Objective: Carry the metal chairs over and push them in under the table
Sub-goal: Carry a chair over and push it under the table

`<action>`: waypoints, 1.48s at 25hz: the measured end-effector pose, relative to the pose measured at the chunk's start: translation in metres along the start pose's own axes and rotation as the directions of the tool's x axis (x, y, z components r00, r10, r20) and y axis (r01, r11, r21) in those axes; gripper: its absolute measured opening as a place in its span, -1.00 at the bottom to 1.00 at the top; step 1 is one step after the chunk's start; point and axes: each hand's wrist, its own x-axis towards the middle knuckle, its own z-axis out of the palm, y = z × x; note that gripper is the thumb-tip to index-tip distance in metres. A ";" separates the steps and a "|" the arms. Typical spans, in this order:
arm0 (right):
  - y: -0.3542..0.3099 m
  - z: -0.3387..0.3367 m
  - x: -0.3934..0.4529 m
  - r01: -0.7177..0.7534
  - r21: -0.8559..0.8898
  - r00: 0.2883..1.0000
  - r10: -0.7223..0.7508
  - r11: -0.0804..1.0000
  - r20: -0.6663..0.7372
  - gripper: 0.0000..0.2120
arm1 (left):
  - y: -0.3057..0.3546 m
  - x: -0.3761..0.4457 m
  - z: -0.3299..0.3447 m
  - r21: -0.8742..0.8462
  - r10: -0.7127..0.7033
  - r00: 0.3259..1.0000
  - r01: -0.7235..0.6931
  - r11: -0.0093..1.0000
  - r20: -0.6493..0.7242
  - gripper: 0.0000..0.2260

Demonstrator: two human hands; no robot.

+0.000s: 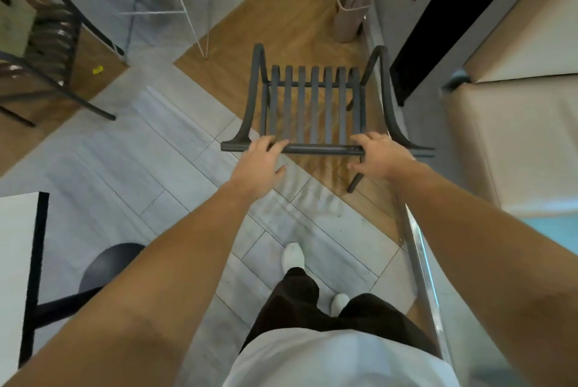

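Metal chair (313,105), dark grey with a slatted seat, sits roughly centre of the head view, seen from behind and above. Both of the person's hands are on its top back rail. Left hand (258,161) grips the rail toward its left end, fingers curled over the bar, thumb hanging below it. Right hand (377,155) grips toward the right end, fingers wrapped over the top, thumb tucked underneath. Both bare forearms reach out ahead of the body. One rear leg shows below the right hand; whether the legs touch the floor, cannot tell.

Chair is over the wood-pattern floor strip (281,27), right at its edge with the grey tiles (131,149). Just right of the chair runs a grey wall base, then a beige cabinet (513,136) with a black panel above it. A beige bin (352,13) stands on the wood floor beyond the chair, by the wall.

Second dark metal chair (53,52) is far left, tilted in the frame, well apart from the held one. White wire legs of another seat (175,8) are at the top, left of centre. White tabletop with a black edge (18,249) shows at lower left, a round black stool (109,264) beside it. White shoes (293,257) and dark trousers are at the bottom, over the grey tiles.
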 end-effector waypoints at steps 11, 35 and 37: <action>0.026 0.007 0.046 -0.003 0.033 0.989 -0.002 0.999 0.145 -0.67 | 0.000 0.080 0.011 0.244 -0.062 0.941 -0.023 0.970 0.333 -0.45; 0.047 0.026 0.031 0.281 -0.268 0.952 -0.232 0.922 0.201 -0.81 | 0.052 0.010 0.065 0.221 -0.367 0.885 0.311 0.924 0.288 -0.74; 0.052 0.028 0.023 0.340 -0.302 0.932 -0.277 0.891 0.234 -0.80 | 0.067 -0.010 0.077 0.189 -0.407 0.873 0.367 0.911 0.269 -0.72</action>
